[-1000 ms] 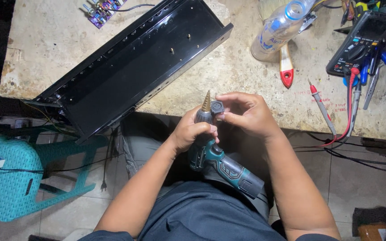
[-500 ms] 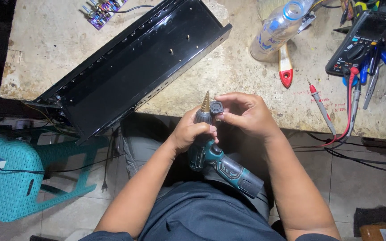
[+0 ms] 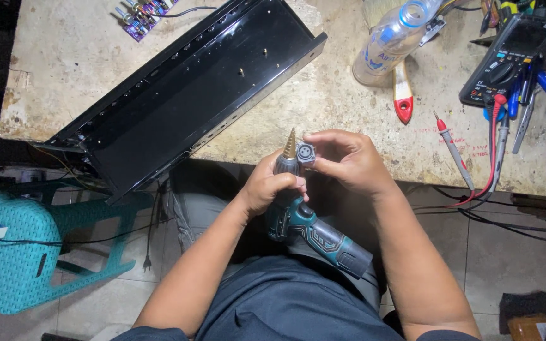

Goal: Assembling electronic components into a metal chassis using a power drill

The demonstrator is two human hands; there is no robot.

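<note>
Nearest to me, over the lap, I see the teal drill (image 3: 314,230) lying handle-down toward the right thigh, its gold step bit (image 3: 290,144) pointing up at the bench's near edge. My left hand (image 3: 272,184) is wrapped tight round the drill's neck just below the bit, fingers closed on it. My right hand (image 3: 349,158) pinches a small grey round connector (image 3: 306,152) between thumb and fingertips, held touching the side of the bit. Against the frames from a second and half a second ago I find no real change: both hands, drill and connector sit in the same pose, with only a slight camera drift. Beyond the hands, on the stone bench (image 3: 323,101), a long black metal chassis (image 3: 191,95) lies diagonally, its lower end overhanging the near left edge. Toward the right, red probes (image 3: 453,148) trail near the front edge, with a red-handled brush (image 3: 402,95) just behind. Farther back stand a clear bottle (image 3: 390,41) and a multimeter (image 3: 507,60) by the far right corner, and a small purple circuit board (image 3: 141,11) at the far left.
</note>
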